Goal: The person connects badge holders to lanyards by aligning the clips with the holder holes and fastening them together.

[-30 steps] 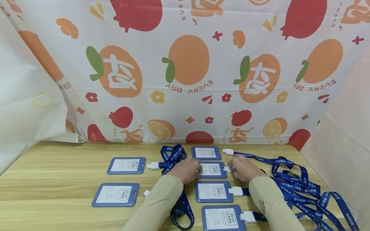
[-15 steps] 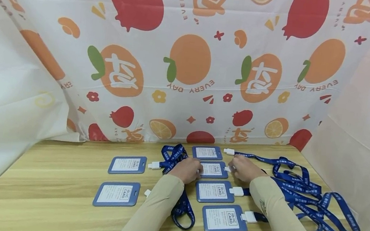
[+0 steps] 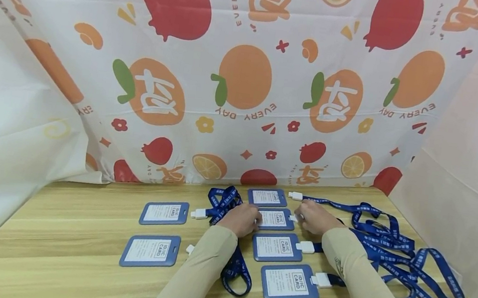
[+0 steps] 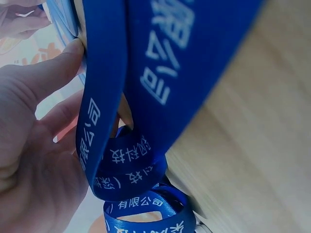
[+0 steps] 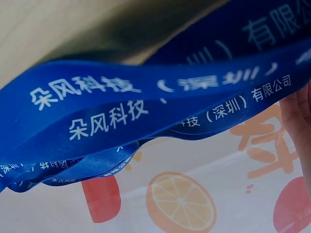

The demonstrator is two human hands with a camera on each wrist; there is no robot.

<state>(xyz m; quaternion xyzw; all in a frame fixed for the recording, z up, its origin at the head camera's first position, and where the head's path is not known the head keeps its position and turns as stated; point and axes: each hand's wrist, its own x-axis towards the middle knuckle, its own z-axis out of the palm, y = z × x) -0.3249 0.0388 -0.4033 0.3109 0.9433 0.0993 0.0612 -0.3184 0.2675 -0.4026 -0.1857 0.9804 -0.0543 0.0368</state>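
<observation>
In the head view my left hand (image 3: 242,220) pinches the left edge of a blue card holder (image 3: 274,218), second from the back in the right column. The left wrist view has my left hand (image 4: 34,111) with its thumb on the holder's edge, beside blue lanyard loops (image 4: 104,73). At the holder's slotted end, my right hand (image 3: 315,217) pinches the white clip (image 3: 293,218) of a lanyard; its fingertips partly hide the clip. Blue straps (image 5: 112,92) cross the right wrist view, with my right hand (image 5: 299,119) at its edge.
Below lie two card holders (image 3: 277,247) (image 3: 290,283) with clips at their slots. A holder (image 3: 266,197) and a separate clip (image 3: 295,195) lie behind. Two more holders (image 3: 164,212) (image 3: 150,251) lie left. Lanyards (image 3: 412,277) spread over the table's (image 3: 49,245) right; a fruit-print cloth (image 3: 241,134) hangs behind.
Both hands stay at the same card holder and clip. Only a slight shift of the head view shows; the other holders and lanyards lie as before.
</observation>
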